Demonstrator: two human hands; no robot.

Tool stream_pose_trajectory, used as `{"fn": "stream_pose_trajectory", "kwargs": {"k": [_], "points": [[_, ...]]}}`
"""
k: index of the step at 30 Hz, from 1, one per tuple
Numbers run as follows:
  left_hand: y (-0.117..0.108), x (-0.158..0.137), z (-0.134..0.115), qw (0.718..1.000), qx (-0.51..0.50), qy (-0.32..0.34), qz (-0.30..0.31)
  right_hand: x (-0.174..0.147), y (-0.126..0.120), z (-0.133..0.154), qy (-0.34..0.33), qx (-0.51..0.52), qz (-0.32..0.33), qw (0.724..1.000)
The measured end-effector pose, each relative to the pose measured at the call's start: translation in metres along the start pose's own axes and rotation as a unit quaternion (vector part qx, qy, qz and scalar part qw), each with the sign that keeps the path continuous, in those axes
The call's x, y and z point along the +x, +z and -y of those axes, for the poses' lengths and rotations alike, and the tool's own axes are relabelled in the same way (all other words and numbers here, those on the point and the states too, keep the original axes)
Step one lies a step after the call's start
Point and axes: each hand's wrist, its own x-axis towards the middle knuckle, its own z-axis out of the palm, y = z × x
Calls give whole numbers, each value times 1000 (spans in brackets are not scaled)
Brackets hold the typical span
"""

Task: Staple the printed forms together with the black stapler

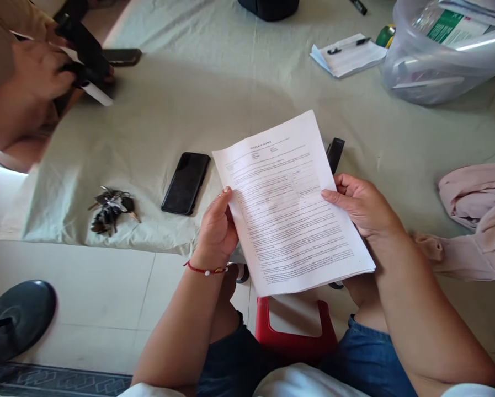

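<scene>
A small stack of printed sheets [288, 220], the top one headed "Overleaf Notes", is held up over the table's near edge and my lap. My left hand [218, 226] grips its left edge, thumb towards the front and the other fingers hidden behind. On the opposite edge, my right hand [358, 204] pinches the paper with its thumb on the printed face. Left of the paper lies a black smartphone [186, 183], apart from my hand. A dark object [335, 154] shows partly from behind the sheets' right edge; its kind is unclear.
Keys [112, 208] lie at the table's left front. Another person's hand [44, 69] holds a dark device at upper left. A notepad with a pen [350, 55] and a plastic bag [441, 66] are at upper right; pink cloth [483, 215] lies right. A red stool [294, 336] is beneath me.
</scene>
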Motion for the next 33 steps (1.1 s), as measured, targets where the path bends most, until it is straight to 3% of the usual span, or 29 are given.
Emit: {"fn": "stream_pose_trajectory", "kwargs": {"k": [5, 10, 14, 21, 25, 29, 33], "points": [[2, -7, -4, 999, -20, -20, 23, 3, -6, -3, -50, 13, -57, 997], [0, -7, 4, 990, 44, -120, 62, 10, -16, -8, -107, 28, -101, 989], [5, -10, 8, 991, 70, -94, 59, 9, -16, -9, -96, 16, -76, 992], [10, -15, 6, 996, 56, -60, 33, 8, -21, -8, -72, 21, -92, 993], [9, -13, 4, 995, 60, -74, 3, 8, -35, -10, -55, -38, -101, 993], [7, -11, 5, 991, 91, -99, 12, 8, -47, -9, -20, -113, -119, 986], [5, -10, 9, 994, 83, -75, 17, 9, -59, -9, -25, -135, -162, 977]]}}
